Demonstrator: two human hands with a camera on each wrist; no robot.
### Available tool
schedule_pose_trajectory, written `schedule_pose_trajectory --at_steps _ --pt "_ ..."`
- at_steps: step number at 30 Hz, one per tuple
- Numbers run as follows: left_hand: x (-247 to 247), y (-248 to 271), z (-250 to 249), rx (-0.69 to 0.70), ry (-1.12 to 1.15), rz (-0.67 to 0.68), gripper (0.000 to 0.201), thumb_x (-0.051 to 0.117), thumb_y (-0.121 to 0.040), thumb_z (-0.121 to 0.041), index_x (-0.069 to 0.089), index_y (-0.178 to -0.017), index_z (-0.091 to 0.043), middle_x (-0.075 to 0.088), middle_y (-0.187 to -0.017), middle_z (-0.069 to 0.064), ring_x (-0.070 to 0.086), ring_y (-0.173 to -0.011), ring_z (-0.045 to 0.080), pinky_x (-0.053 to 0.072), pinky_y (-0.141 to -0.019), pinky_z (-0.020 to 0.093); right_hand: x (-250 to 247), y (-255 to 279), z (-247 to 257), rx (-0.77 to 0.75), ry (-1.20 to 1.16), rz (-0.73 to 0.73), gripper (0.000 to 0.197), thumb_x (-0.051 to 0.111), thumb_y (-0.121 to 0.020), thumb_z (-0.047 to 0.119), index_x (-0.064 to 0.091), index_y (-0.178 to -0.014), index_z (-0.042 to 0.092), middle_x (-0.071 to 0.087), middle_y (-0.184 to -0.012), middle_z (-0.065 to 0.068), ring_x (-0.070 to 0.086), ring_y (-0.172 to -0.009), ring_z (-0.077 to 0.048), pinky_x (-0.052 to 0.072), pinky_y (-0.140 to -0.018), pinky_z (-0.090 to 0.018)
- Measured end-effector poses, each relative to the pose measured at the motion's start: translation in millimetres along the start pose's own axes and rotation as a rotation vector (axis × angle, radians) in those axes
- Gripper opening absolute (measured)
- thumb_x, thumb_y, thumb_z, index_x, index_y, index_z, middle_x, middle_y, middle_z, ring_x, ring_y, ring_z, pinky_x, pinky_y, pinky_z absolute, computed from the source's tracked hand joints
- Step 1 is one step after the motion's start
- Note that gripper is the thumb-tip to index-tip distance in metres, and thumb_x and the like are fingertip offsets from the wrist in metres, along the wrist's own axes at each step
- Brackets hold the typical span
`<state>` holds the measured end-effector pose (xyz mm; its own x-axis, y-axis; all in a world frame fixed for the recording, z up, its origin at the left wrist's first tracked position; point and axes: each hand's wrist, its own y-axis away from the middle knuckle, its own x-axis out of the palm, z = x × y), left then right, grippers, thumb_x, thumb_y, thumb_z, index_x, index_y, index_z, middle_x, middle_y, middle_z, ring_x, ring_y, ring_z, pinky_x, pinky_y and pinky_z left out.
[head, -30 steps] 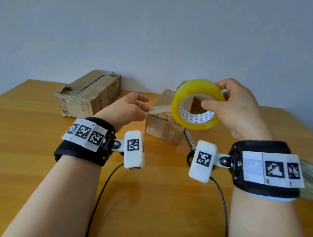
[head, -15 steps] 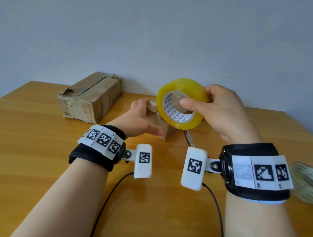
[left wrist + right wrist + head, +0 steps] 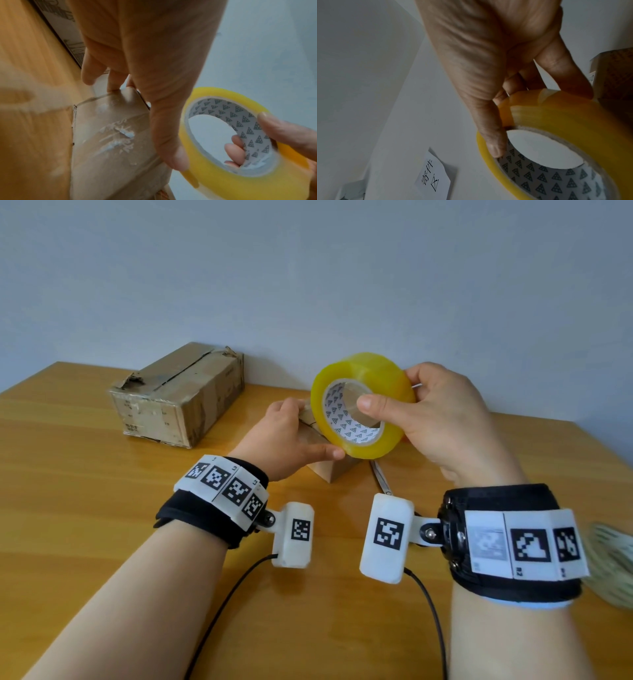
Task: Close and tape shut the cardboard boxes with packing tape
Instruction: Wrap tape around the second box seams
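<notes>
Steadying small brown cardboard box (image 3: 329,471) on wooden table (image 3: 102,508) in head view, with left hand (image 3: 284,436) clamped across its top to keep flaps down; right hand (image 3: 445,422) clutching yellow packing tape roll (image 3: 370,368) just above, ready to feed. Left wrist: fingertips (image 3: 112,86) hooked over far box edge. Right wrist: thumb (image 3: 494,146) inside roll core for control.

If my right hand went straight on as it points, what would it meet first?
Probably the left hand on the small box; the held tape roll is near its thumb, depth unclear.

tape roll (image 3: 373,371): yellow | core (image 3: 337,416): white, dark triangles | box (image 3: 178,405): brown
</notes>
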<state>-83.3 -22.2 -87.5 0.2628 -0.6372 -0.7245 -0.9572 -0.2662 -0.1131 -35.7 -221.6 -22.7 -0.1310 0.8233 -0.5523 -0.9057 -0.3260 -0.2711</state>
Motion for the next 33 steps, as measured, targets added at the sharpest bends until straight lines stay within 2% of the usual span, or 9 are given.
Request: schedule_pose_trajectory --at_steps 5,6,8,9,11,17,22,27,33 --pt "0 -3 3 0.028 -0.082 -0.021 0.095 0.073 -0.063 -0.071 0.043 -0.143 -0.029 0.047 -0.142 -0.003 0.043 -0.129 0.017 0.04 -0.106 0.035 0 1 1 -0.013 0.006 0.001 0.074 0.074 -0.051 0.076 0.065 -0.109 0.032 0.076 -0.099 0.007 0.074 -0.089 -0.009 0.063 -0.078 -0.043" --pt "0 -4 4 0.039 -0.113 -0.013 0.097 0.069 -0.063 -0.075 0.042 -0.145 -0.031 0.045 -0.146 -0.002 0.038 -0.136 0.02 0.037 -0.111 0.04 0 0 1 -0.013 0.007 0.001 0.073 0.073 -0.051 0.076 0.065 -0.109 0.032 0.076 -0.099 0.007 0.074 -0.089 -0.009 0.063 -0.078 -0.043" --pt "0 -6 4 0.066 -0.204 0.015 0.097 0.062 -0.068 -0.076 0.033 -0.151 -0.034 0.027 -0.16 0.002 0.013 -0.15 0.028 0.019 -0.121 0.051 0 1 1 -0.011 0.01 0.0 0.073 0.073 -0.051 0.076 0.065 -0.109 0.032 0.076 -0.099 0.008 0.074 -0.089 -0.009 0.063 -0.078 -0.043" --pt "0 -6 4 0.088 -0.255 0.024 0.094 0.061 -0.074 -0.072 0.029 -0.153 -0.035 0.019 -0.164 0.001 0.002 -0.152 0.027 0.01 -0.122 0.052 0 1 2 -0.008 0.01 -0.001 0.074 0.073 -0.05 0.077 0.065 -0.108 0.032 0.076 -0.099 0.008 0.074 -0.089 -0.01 0.063 -0.078 -0.043" --pt "-3 -8 6 0.136 -0.359 0.042 0.086 0.059 -0.084 -0.063 0.023 -0.156 -0.033 0.011 -0.166 -0.003 -0.008 -0.152 0.024 0.002 -0.121 0.05 1 1 2 -0.004 0.01 -0.003 0.075 0.072 -0.05 0.077 0.065 -0.11 0.032 0.076 -0.1 0.007 0.074 -0.09 -0.011 0.062 -0.079 -0.043" --pt "-14 -4 3 0.104 -0.468 0.132 0.088 0.058 -0.09 -0.056 0.006 -0.158 -0.033 0.002 -0.166 -0.007 -0.01 -0.152 0.021 -0.002 -0.121 0.05 2 -3 0 0.016 -0.029 -0.005 0.083 0.076 -0.05 0.076 0.065 -0.117 0.03 0.076 -0.107 0.005 0.074 -0.095 -0.014 0.062 -0.083 -0.045" --pt "-26 5 2 0.0 -0.092 0.123 0.116 0.068 -0.086 -0.05 -0.026 -0.152 -0.029 0.017 -0.162 -0.011 0.006 -0.152 0.021 0.003 -0.123 0.049 -1 -3 -4 0.033 -0.072 0.013 0.082 0.08 -0.048 0.074 0.066 -0.117 0.031 0.077 -0.107 0.003 0.075 -0.096 -0.015 0.061 -0.085 -0.046" --pt "-20 5 -1 0.061 -0.387 0.171 0.092 0.063 -0.089 -0.053 0.004 -0.158 -0.036 -0.001 -0.166 -0.009 -0.015 -0.151 0.018 -0.009 -0.119 0.058 0 -4 -4 0.036 -0.097 0.008 0.082 0.08 -0.047 0.072 0.066 -0.115 0.029 0.077 -0.105 0.003 0.075 -0.094 -0.016 0.061 -0.086 -0.047" --pt "-18 3 4 0.023 -0.461 0.207 0.089 0.06 -0.087 -0.059 -0.002 -0.15 -0.055 -0.011 -0.163 -0.02 -0.02 -0.15 0.024 -0.015 -0.111 0.069 1 -2 -2 0.027 -0.092 0.012 0.077 0.079 -0.051 0.072 0.065 -0.115 0.032 0.077 -0.103 0.005 0.075 -0.093 -0.014 0.061 -0.084 -0.046"
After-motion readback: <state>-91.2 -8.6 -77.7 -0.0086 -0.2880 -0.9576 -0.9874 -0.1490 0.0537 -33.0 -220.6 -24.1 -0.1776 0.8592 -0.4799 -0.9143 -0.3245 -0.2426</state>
